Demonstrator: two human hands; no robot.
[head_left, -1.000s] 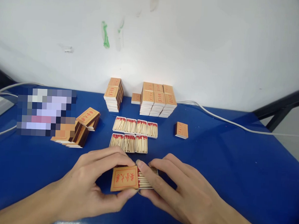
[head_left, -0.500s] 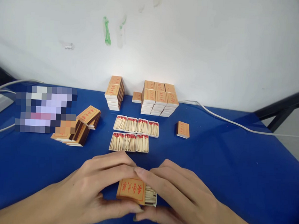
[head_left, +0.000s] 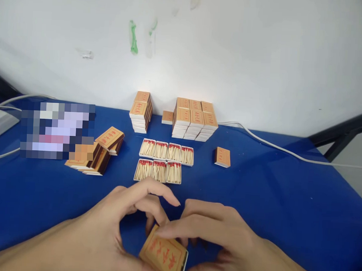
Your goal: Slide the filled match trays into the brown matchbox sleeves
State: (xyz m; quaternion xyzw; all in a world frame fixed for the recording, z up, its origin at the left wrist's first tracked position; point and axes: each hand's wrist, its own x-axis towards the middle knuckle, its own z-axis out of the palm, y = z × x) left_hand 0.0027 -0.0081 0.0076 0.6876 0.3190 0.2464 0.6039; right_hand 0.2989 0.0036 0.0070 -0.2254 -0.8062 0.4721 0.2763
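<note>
An orange matchbox with red lettering [head_left: 164, 252] is tilted between my hands near the bottom of the head view, its sleeve covering the tray. Its lower corner is cut off by the frame. My left hand [head_left: 120, 224] grips its left side, thumb along the near edge and fingers curled at the far corner, with the index finger raised off it. My right hand [head_left: 218, 237] has a fingertip on the top face and the thumb by the right end. Just beyond lie white trays of red-headed matches in two rows, a front row [head_left: 158, 172] and a back row [head_left: 166, 151].
Matchboxes are stacked near the wall in a narrow pile [head_left: 140, 111] and a wider block [head_left: 195, 118], a small box [head_left: 167, 117] between them. Another matchbox [head_left: 222, 157] lies right; a loose heap [head_left: 104, 150] sits left beside a blurred patch. A white cable [head_left: 273, 146] crosses the blue table [head_left: 271, 203].
The matchbox tray, partly out with matches showing before, is now inside its sleeve. The box has turned and come nearer to me, and my left index finger has lifted off.
</note>
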